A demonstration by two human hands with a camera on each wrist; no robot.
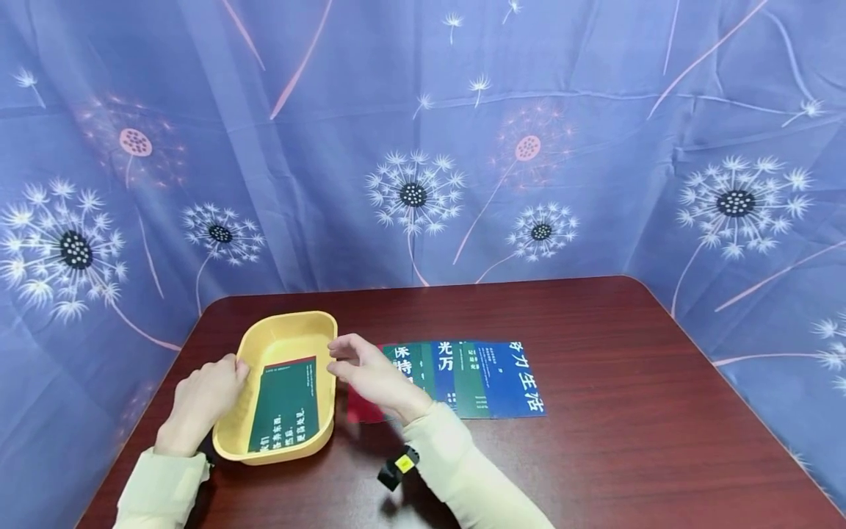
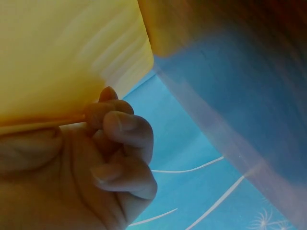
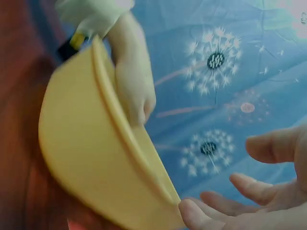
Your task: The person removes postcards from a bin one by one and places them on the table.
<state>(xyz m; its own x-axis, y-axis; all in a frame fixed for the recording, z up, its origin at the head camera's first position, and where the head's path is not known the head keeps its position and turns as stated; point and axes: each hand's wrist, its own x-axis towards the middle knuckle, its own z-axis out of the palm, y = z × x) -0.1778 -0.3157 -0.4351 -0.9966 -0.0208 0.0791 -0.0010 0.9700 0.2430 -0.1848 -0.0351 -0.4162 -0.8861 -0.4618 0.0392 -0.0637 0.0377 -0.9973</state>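
Left hand gripping tray, right hand loosely spread (nothing held), blue card reading “生活”

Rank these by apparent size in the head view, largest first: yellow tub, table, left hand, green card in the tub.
1. Table
2. Yellow tub
3. Left hand and green card: too alike to rank.

blue dandelion-print cloth behind a reddish-brown table with rounded far corners
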